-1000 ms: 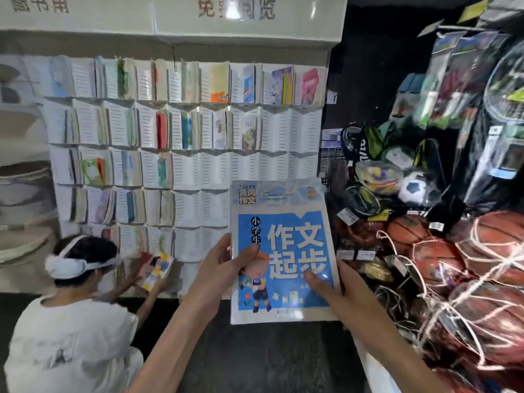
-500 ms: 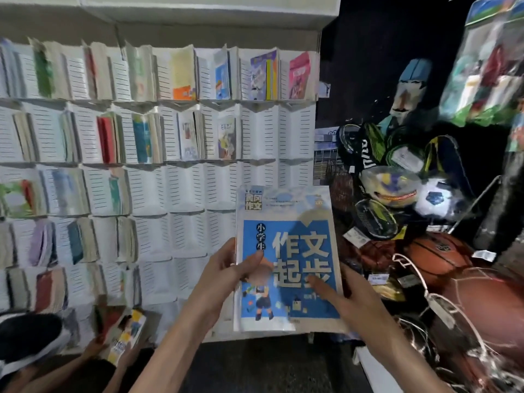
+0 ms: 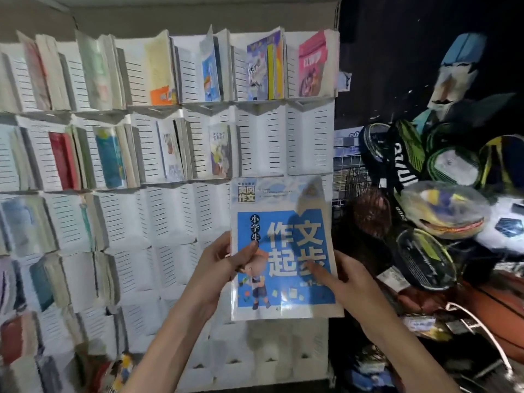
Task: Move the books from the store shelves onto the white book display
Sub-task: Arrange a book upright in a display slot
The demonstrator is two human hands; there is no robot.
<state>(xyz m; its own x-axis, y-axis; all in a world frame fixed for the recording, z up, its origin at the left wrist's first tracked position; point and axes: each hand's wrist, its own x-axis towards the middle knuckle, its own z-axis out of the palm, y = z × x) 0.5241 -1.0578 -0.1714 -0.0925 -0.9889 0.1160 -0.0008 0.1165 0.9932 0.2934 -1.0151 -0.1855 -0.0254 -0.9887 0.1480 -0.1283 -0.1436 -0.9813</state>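
My left hand pinches the blue composition book and my right hand looks like it grips its edge, up against the white book display, so a loose grip could drop it short of a slot.

Both forearms reach up and forward; the left hand pinches with its thumb, the right hand grips alongside.

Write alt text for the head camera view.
Two hands hold a blue-covered book upright before a white book display: the left hand grips its left edge, the right hand its right. Many slots already hold books; racket bags and balls crowd the right.
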